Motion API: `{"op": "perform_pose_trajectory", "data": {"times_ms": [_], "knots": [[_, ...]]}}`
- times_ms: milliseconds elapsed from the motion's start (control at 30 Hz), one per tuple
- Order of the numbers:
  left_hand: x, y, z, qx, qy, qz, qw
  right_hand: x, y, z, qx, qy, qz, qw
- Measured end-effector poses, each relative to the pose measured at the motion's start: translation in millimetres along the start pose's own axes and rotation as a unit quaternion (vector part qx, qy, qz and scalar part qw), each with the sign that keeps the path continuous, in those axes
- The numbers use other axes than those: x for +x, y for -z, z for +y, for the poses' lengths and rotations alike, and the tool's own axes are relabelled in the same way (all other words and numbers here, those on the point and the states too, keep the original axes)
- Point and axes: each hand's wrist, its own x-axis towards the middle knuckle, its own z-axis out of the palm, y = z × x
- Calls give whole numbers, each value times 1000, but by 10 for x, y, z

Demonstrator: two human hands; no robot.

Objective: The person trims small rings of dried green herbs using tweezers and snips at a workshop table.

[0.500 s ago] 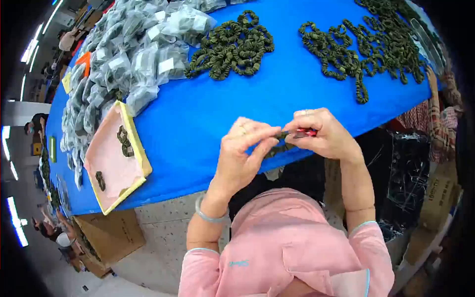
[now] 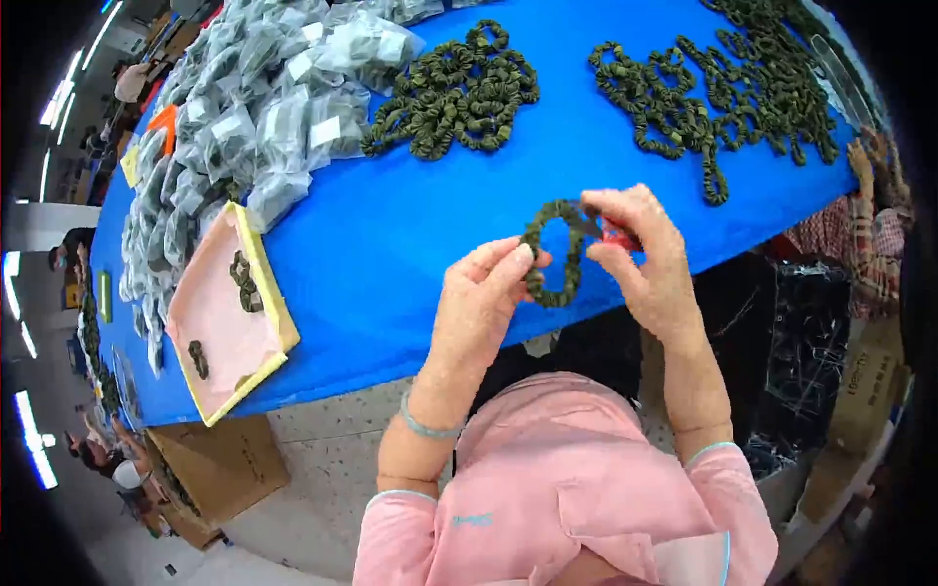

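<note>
In front of my body, above the table's near edge, a dark green scrunchie [image 2: 574,269] is stretched into an upright oval ring. My left hand [image 2: 474,308] pinches its left side between thumb and fingers. My right hand [image 2: 653,264] is closed around small red-handled snips [image 2: 618,235], whose dark blades overlap the ring's upper right side. A loose heap of similar scrunchies [image 2: 454,98] lies on the table beyond my hands. To the left, a shallow pink tray [image 2: 220,322] with yellow edges has a few scrunchies in it.
Bagged scrunchies [image 2: 230,127] pile up on the left of the blue table [image 2: 391,225]. More loose scrunchies [image 2: 674,107] spread across the right side. A person's hand [image 2: 860,161] is at the far right edge. A cardboard box [image 2: 220,469] stands below the tray.
The scrunchie, mostly hidden between my fingers before, now shows as an open ring. My right hand has tilted upward with the snips, and my hands have moved slightly apart.
</note>
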Motion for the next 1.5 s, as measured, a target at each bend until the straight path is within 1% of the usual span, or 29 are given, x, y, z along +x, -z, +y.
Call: {"op": "perform_pose_trajectory", "data": {"times_ms": [133, 300, 500, 633, 667, 800, 833, 967, 1167, 1300, 1500], "knots": [[1, -20, -5, -47, -2, -5, 999, -155, 15, 22, -99, 24, -21, 995], [-24, -25, -5, -33, 16, -34, 999, -179, 7, 80, -130, 48, -13, 990], [-43, -79, -4, -39, 12, -24, 999, -182, -5, 77, -124, 44, -13, 991], [-46, -70, -35, 11, -35, -16, 999, -201, -4, 44, -102, 15, -3, 995], [-48, -71, -39, 11, -35, -16, 999, -201, -1, 37, -102, 15, -4, 995], [-54, -73, -53, 51, -81, 4, 995, -192, 15, 6, -126, 13, -4, 992], [-57, -75, -56, 51, -81, 4, 995, -193, 18, -4, -126, 13, -5, 992], [-69, -90, -55, 79, -106, 15, 991, -199, 28, -38, -125, -19, -28, 992], [-55, -62, -39, 62, -80, 4, 995, -195, 32, -4, -100, -28, -36, 994], [-44, -38, -56, 59, -68, -7, 996, -194, 45, 35, -111, 2, -38, 993], [-48, -54, -57, 64, -67, -4, 996, -200, 49, 9, -113, -13, -38, 993]]}}
